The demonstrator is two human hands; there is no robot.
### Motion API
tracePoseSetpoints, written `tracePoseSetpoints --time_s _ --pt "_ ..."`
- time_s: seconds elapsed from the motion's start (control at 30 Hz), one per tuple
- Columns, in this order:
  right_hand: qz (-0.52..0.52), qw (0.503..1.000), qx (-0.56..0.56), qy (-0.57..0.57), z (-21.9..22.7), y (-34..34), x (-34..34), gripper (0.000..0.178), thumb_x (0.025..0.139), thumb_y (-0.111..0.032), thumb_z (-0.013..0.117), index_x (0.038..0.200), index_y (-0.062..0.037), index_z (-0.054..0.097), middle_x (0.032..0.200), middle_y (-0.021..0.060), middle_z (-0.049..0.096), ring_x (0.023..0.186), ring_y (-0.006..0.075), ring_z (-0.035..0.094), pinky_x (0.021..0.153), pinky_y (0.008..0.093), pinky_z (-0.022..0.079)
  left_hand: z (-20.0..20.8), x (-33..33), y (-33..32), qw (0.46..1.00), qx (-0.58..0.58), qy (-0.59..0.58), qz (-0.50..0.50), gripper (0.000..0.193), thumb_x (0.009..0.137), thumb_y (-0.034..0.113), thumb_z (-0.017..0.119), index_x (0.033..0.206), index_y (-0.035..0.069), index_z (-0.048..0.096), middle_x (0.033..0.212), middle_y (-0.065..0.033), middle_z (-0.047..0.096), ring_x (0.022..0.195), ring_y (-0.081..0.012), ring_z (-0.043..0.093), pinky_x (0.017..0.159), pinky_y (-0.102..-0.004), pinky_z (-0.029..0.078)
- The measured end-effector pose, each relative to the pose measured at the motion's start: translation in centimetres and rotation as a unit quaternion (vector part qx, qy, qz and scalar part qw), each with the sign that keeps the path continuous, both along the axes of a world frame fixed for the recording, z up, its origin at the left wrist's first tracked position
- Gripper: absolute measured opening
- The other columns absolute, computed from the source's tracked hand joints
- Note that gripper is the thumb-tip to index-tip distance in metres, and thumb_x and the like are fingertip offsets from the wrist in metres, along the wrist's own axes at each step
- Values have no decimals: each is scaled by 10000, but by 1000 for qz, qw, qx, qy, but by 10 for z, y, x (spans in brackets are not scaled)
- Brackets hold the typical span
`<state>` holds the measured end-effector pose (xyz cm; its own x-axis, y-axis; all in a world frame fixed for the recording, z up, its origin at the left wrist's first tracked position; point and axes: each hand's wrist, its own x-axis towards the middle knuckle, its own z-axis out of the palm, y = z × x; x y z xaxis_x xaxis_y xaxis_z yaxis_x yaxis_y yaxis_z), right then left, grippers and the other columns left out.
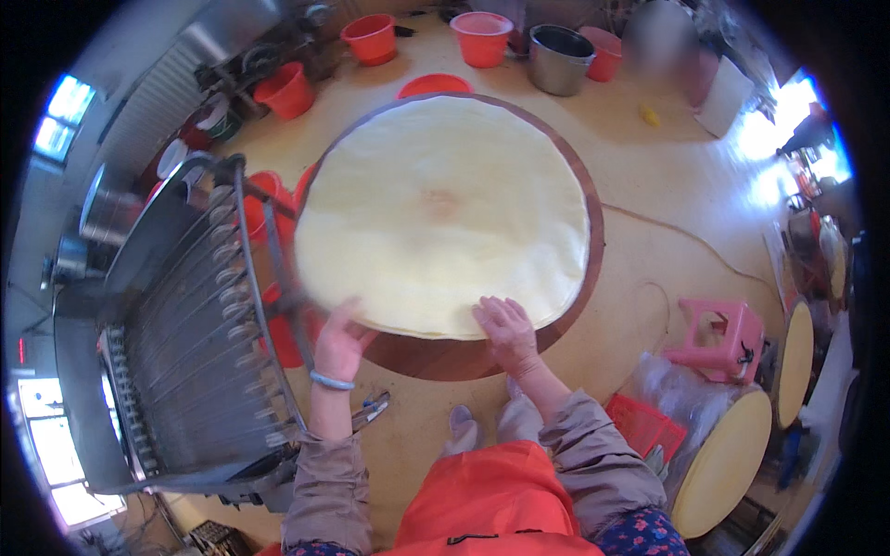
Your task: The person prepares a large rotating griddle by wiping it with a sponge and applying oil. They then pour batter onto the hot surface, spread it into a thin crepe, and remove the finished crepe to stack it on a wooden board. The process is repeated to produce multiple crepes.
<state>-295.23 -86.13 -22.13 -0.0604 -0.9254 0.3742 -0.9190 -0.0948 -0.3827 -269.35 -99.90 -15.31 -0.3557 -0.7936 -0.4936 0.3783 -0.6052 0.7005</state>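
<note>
from afar i'm watching a round pale-yellow thin sheet (445,218) lying on a round reddish-brown board (445,361); my right hand (507,332) is resting loosely on its near edge, my left hand (341,341) is blurring, grip unclear; i'm expecting soft, tearable handling, favouring wide two-handed edge support

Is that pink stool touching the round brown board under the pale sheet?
Apart. The head view shows tan floor between the pink stool and the brown board.
</note>
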Motion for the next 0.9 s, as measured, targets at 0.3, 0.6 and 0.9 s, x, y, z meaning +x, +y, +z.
tracePoseSetpoints --time_s 0.3,0.6,0.9 --pt "33 999 -12 26 68 -30 -15 352 690 -34 522 1031 -61 605 1066 109 600 935 268 592 839 387 457 23 72 29 994 -25 97 42 636 891 531 427 1384 153 294 1276 -164 455 1165 -290 462 960 -460 390" --pt "71 997 -5 27 125 -53 -41 383 657 3 533 1021 -79 620 1017 103 636 889 295 612 795 384 483 6 61 -2 552 -508 -659 57 908 510 199 844 1265 -17 388 1203 -191 487 1122 -375 451 960 -413 373" --pt "110 994 2 26 165 -60 -68 344 657 20 540 974 -70 639 966 105 657 847 296 630 755 366 503 -25 53 -79 432 -674 -598 29 418 742 116 632 1124 -7 516 1140 -186 530 1082 -373 487 925 -445 416"
